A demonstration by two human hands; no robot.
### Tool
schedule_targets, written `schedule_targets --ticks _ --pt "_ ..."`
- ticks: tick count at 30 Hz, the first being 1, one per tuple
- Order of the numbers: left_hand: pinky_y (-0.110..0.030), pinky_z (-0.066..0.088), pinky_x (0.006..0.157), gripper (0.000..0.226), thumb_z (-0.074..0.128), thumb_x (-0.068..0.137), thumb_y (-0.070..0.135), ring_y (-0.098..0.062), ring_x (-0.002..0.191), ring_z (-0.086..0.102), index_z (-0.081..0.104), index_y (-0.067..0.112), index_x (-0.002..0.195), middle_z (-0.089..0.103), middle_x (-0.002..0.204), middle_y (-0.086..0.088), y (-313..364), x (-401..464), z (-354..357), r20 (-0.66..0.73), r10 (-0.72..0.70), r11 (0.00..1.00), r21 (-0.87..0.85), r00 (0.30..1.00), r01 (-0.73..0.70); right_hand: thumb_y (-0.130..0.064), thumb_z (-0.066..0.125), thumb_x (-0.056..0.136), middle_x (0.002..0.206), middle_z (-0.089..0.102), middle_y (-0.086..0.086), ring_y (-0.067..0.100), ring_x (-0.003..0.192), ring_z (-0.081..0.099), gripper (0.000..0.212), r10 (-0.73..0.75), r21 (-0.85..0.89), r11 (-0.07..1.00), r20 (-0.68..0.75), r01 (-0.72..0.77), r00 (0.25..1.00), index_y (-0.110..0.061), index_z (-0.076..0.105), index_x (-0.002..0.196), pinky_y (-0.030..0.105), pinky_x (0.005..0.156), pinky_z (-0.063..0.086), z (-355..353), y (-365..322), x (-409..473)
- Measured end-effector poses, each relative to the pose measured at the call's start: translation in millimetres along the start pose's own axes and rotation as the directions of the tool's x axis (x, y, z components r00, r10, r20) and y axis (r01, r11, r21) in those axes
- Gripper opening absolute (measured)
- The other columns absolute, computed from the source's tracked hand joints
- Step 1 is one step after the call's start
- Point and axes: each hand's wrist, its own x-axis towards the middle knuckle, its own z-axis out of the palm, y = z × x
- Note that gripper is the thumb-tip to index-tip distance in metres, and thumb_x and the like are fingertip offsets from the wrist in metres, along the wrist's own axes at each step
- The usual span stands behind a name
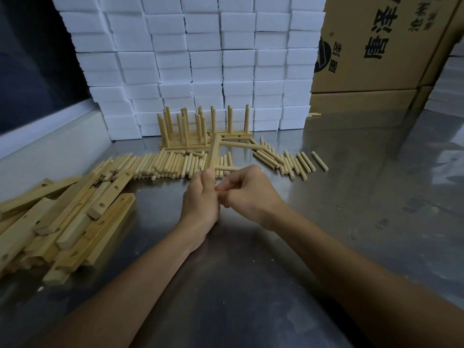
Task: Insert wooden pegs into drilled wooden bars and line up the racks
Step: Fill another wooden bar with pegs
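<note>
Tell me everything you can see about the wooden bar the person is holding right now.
The wooden bar is a pale, square-edged strip of light wood. It runs away from the person, its near end gripped by the left hand, its far end reaching toward the finished racks at the back. Two pegs stick out of its right side, lying roughly level: one near the far end, one near the hand. The right hand meets the left just below the nearer peg; what it pinches is hidden.

Both forearms reached forward and met at the middle. The left hand [200,194] stood thumb-up, fingers curled round a bar [214,153]. Just beside it the right hand [247,190] touched it, fingers curled, pinching a peg [227,168]
</note>
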Motion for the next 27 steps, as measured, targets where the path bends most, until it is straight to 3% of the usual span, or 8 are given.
schedule_targets --ticks 4,6,8,11,14,16,22,27 --pt "-0.068 0.047 0.084 0.031 0.031 0.103 0.048 -0.053 0.091 0.059 0.049 0.028 0.087 0.058 0.109 -0.035 -1 2 0 -0.037 -0.005 1.0 0.015 0.999 0.006 -0.01 0.067 0.081 0.073 0.073 -0.002 0.012 0.071 0.069 0.011 -0.219 -0.231 0.948 0.018 0.217 0.976 -0.015 0.076 0.082 0.038 0.07 0.06 1 4 -3" --pt "-0.058 0.052 0.067 0.036 0.031 0.101 0.051 -0.044 0.073 0.056 0.052 0.022 0.096 0.059 0.095 -0.033 -2 6 0 -0.03 -0.054 0.998 -0.034 0.998 0.053 -0.023 0.06 0.088 0.079 0.072 -0.002 0.019 0.074 0.065 0.016 -0.348 -0.53 0.772 0.11 0.351 0.931 -0.021 0.074 0.095 0.037 0.066 0.054 1 6 -3" --pt "-0.035 0.042 0.047 0.036 0.032 0.1 0.052 -0.031 0.061 0.052 0.051 0.022 0.097 0.054 0.078 -0.017 -4 13 -3 -0.005 -0.114 0.989 -0.09 0.993 0.113 -0.034 0.05 0.094 0.08 0.068 -0.004 0.022 0.071 0.061 0.02 -0.404 -0.725 0.567 0.169 0.391 0.899 -0.027 0.068 0.1 0.033 0.057 0.044 0 5 -2" --pt "-0.03 0.041 0.051 0.033 0.033 0.1 0.051 -0.022 0.063 0.051 0.053 0.027 0.092 0.052 0.074 -0.002 -7 18 -2 0.019 -0.133 0.989 -0.07 0.991 0.134 -0.036 0.054 0.089 0.078 0.063 -0.004 0.024 0.064 0.057 0.016 -0.436 -0.769 0.492 0.189 0.408 0.88 -0.022 0.062 0.092 0.029 0.052 0.029 2 1 -7" --pt "-0.044 0.052 0.082 0.037 0.033 0.094 0.055 -0.023 0.088 0.061 0.058 0.028 0.09 0.063 0.089 -0.001 -9 18 -1 0.035 -0.092 0.996 -0.007 0.995 0.092 -0.041 0.064 0.082 0.069 0.058 -0.002 0.022 0.053 0.041 0.021 -0.439 -0.783 0.506 0.128 0.363 0.889 -0.02 0.061 0.083 0.026 0.049 0.019 6 -2 -11" --pt "-0.05 0.048 0.097 0.042 0.032 0.087 0.059 -0.023 0.1 0.062 0.061 0.03 0.094 0.067 0.102 -0.002 -9 16 -2 0.021 -0.087 0.996 -0.013 0.996 0.088 -0.036 0.062 0.082 0.066 0.05 -0.004 0.021 0.052 0.043 0.016 -0.414 -0.78 0.522 0.121 0.345 0.902 -0.021 0.057 0.08 0.025 0.048 0.017 10 -4 -11" --pt "-0.055 0.047 0.1 0.039 0.039 0.083 0.054 -0.028 0.101 0.063 0.063 0.025 0.093 0.067 0.1 -0.008 -8 13 -2 -0.007 -0.08 0.991 -0.109 0.997 0.078 -0.031 0.054 0.082 0.069 0.058 -0.003 0.024 0.062 0.053 0.016 -0.335 -0.73 0.629 0.056 0.267 0.941 -0.022 0.067 0.084 0.029 0.053 0.03 14 -2 -12" --pt "-0.056 0.048 0.098 0.035 0.036 0.103 0.043 -0.034 0.103 0.063 0.062 0.019 0.104 0.067 0.105 -0.013 -11 15 -3 -0.011 -0.055 0.994 -0.092 0.998 0.054 -0.026 0.054 0.085 0.068 0.064 -0.001 0.021 0.065 0.058 0.021 -0.144 -0.55 0.828 -0.021 0.108 0.989 -0.021 0.073 0.08 0.037 0.063 0.053 17 -4 -11"
